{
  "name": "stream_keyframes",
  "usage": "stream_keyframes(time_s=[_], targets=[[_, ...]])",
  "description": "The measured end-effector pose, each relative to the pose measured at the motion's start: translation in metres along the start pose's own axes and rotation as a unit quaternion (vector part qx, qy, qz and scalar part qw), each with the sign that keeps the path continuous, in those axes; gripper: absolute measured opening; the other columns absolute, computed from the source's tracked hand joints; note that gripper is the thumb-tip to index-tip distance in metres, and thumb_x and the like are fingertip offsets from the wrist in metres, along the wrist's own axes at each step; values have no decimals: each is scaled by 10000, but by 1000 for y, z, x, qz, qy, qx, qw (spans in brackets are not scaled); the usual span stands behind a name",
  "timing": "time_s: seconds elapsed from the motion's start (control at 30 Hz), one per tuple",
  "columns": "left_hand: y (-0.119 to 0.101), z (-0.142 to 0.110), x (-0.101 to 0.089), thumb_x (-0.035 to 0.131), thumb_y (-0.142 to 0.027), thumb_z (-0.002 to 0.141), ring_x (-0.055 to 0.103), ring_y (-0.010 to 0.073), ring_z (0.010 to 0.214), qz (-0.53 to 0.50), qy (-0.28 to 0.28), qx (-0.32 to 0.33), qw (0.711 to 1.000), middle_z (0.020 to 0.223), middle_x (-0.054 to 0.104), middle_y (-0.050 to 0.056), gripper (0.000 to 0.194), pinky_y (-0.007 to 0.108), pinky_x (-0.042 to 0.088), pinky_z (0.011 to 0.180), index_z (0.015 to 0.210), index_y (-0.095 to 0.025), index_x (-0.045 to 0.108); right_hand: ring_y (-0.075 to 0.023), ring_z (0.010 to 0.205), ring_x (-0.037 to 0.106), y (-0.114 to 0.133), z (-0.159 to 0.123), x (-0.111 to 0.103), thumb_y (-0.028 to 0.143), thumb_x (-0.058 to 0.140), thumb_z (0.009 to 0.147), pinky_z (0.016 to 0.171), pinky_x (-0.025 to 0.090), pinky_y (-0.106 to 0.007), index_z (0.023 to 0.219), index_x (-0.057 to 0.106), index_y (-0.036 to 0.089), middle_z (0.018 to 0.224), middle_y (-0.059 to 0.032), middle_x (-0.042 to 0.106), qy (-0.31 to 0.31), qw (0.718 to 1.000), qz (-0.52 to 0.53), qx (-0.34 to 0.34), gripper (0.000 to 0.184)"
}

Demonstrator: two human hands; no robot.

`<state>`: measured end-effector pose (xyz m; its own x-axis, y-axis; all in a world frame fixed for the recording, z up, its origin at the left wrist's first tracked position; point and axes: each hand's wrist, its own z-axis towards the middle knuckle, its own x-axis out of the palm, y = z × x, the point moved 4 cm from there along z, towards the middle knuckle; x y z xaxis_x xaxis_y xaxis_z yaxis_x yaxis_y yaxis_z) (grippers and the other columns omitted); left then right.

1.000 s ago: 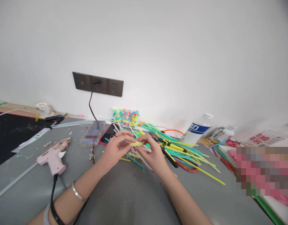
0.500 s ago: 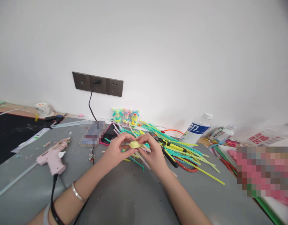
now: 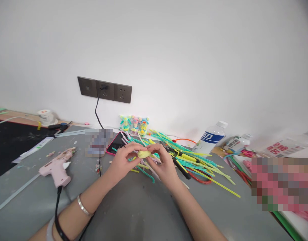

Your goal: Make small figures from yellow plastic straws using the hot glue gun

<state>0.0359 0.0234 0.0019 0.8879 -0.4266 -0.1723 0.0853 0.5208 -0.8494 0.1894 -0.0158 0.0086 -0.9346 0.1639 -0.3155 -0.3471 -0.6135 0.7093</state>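
Note:
Between the fingertips of both hands is a small pale-yellow piece of coiled pipe cleaner (image 3: 144,154), held above the table. My left hand (image 3: 123,162) pinches its left end between thumb and fingers. On its right side, my right hand (image 3: 164,164) grips it the same way. Behind and beneath the hands spread many loose pipe cleaners (image 3: 209,170) in teal, yellow and lilac. Yellow-and-black pliers (image 3: 181,157) lie among them, just right of my right hand. Three small fuzzy figures (image 3: 135,125) stand against the wall.
A pink glue gun (image 3: 56,167) lies at left, its black cord running under my left forearm. A phone (image 3: 115,143) lies behind my left hand. At right stand a white-capped bottle (image 3: 211,138) and plastic packaging (image 3: 281,147). A power socket (image 3: 105,89) is on the wall.
The yellow piece has been turned between my fingertips, and its rounded end now faces me. My fingers shifted slightly; both forearms stay nearly where they were.

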Motion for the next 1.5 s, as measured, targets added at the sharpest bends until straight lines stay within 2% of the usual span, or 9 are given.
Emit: stream_keyframes(time_s=[0.23, 0.4, 0.6, 0.7, 0.83, 1.0, 1.17, 1.37, 1.5], targets=[[1, 0, 0, 611, -126, 852, 677, 189, 977, 0, -3, -36, 999, 1090, 681, 74, 285, 287, 594, 825, 1115, -203, 688, -182, 853, 614, -1, 0, -1, 142, 594, 886, 757, 481, -297, 929, 556, 228, 916, -32, 636, -15, 1000, -27, 4, 103], [0, -1, 2, 679, -194, 839, 681, 191, 949, -31, -8, -59, 998, 1063, 682, 70, 248, 292, 597, 813, 1088, -192, 674, -194, 861, 622, -3, 0, -2, 159, 609, 880, 764, 481, -314, 923, 555, 225, 910, -37, 639, -18, 999, -29, 17, 95], [0, 0, 1, 697, -217, 832, 659, 198, 941, -17, -12, -37, 999, 1014, 653, 60, 169, 299, 595, 791, 1000, -200, 701, -199, 878, 610, 1, 2, -1, 170, 587, 893, 755, 472, -318, 904, 530, 234, 901, -39, 619, -12, 999, -28, 19, 87], [1, -1, 0, 658, -218, 866, 655, 194, 948, -16, -15, -25, 999, 1018, 647, 63, 149, 295, 593, 790, 1005, -208, 711, -198, 895, 600, 3, 1, -1, 202, 595, 909, 772, 479, -325, 986, 538, 240, 963, -53, 616, -2, 1000, 5, 21, 103], [4, -1, -1, 635, -200, 882, 662, 178, 929, -14, -20, -27, 999, 1008, 656, 53, 148, 269, 585, 777, 1003, -219, 719, -198, 895, 608, -1, -1, 0, 307, 618, 929, 799, 500, -342, 1099, 548, 254, 1024, -64, 612, 12, 994, 93, 59, 192], [4, -1, 1, 674, -218, 855, 678, 176, 901, -21, -13, -53, 998, 1001, 676, 52, 165, 272, 602, 760, 1014, -208, 717, -199, 840, 626, -10, -2, 1, 448, 653, 898, 754, 528, -333, 1012, 599, 240, 944, -55, 631, 17, 982, 150, 115, 243], [1, -1, 2, 708, -210, 816, 686, 181, 864, -17, -19, -70, 997, 934, 708, 44, 185, 277, 607, 739, 1000, -194, 704, -177, 769, 615, -8, 0, 2, 489, 685, 859, 683, 528, -301, 957, 600, 226, 892, -43, 623, 23, 970, 184, 158, 293], [1, -1, 1, 744, -273, 793, 674, 199, 882, -37, -22, -80, 996, 943, 697, 63, 236, 298, 607, 750, 1004, -182, 690, -153, 703, 579, -6, 2, 3, 489, 715, 834, 633, 514, -281, 901, 605, 218, 818, -21, 593, 16, 965, 205, 163, 301], [3, -2, 3, 676, -329, 843, 660, 203, 897, -64, -29, -99, 993, 967, 665, 72, 209, 302, 608, 732, 982, -175, 657, -163, 715, 595, -8, 1, 5, 494, 717, 829, 660, 527, -300, 902, 603, 220, 806, -20, 606, 17, 968, 188, 165, 306]])
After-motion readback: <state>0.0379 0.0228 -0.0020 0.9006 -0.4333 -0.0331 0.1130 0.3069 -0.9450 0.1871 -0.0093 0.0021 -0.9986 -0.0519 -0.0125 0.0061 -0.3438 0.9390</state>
